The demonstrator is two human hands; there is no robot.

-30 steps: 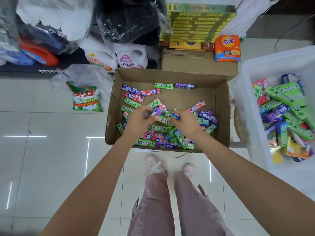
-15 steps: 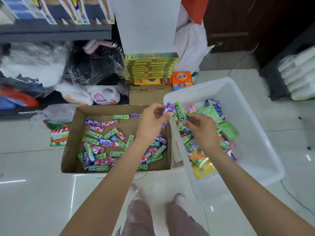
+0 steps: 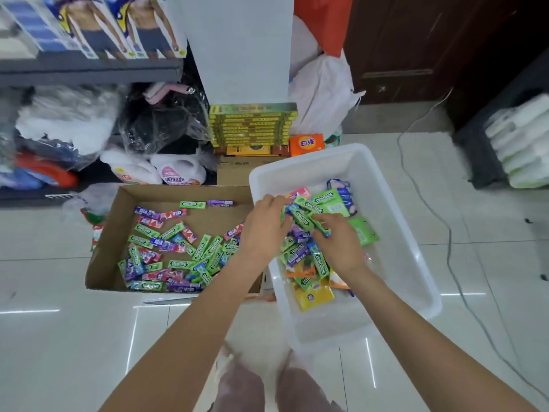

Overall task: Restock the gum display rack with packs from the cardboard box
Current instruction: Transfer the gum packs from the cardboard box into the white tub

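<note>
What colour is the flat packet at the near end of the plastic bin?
Yellow: the flat yellow packet shows best in the head view.

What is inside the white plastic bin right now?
The white bin holds mixed gum packs and a yellow packet; both hands cover the pile's middle, hiding what lies beneath.

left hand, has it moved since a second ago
Yes. The left hand was over the gum in the cardboard box; now it has crossed the box's right edge and is over the white bin, holding green packs with the right hand.
</note>
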